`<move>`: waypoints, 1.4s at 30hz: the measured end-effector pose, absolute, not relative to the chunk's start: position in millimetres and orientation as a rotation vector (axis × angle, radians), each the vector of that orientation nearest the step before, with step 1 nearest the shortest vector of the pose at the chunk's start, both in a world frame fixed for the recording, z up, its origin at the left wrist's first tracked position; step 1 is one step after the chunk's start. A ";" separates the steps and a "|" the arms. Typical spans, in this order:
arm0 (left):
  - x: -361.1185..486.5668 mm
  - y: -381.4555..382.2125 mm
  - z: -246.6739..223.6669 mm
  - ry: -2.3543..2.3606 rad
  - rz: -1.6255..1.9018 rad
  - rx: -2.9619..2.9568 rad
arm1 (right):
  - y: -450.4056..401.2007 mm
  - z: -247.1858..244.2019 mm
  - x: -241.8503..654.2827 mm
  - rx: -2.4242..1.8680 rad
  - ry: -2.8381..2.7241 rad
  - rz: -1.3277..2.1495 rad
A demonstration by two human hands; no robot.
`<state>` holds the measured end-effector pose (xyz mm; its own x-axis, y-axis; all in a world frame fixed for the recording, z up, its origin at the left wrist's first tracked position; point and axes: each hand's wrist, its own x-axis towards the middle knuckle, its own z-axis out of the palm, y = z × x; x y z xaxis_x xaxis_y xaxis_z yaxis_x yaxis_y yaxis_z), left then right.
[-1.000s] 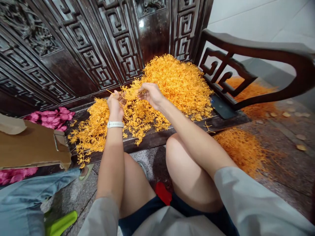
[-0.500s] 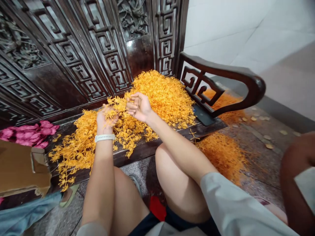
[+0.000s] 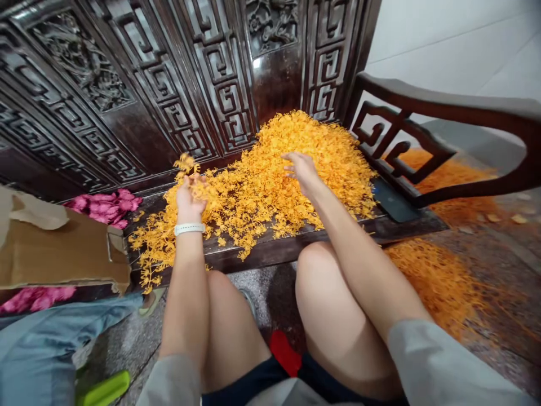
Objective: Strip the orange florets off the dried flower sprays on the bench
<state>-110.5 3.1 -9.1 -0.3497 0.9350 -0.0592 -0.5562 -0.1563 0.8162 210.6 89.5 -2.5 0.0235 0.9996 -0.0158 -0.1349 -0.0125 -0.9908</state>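
**Small branching orange-yellow sprig (image 3: 186, 163) stands just past the left fingers (image 3: 189, 183)**

The left hand (image 3: 190, 203) is nearer; its fingers curl loosely, and I cannot tell if they grip the sprig, whose long axis points up toward the carved dark wood panel (image 3: 224, 73). Further right, the right hand (image 3: 302, 172) is open, with fingers spread over the large heap of orange-yellow sprigs (image 3: 333, 152).

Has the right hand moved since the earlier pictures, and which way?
Yes. The right hand has moved toward the carved wooden armrest, away from the left hand, and is now over the orange sprig heap.
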 end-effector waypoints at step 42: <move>33.0 7.2 -3.4 1.222 1.775 0.895 | 55.1 1.4 157.0 -0.857 -1.788 1.028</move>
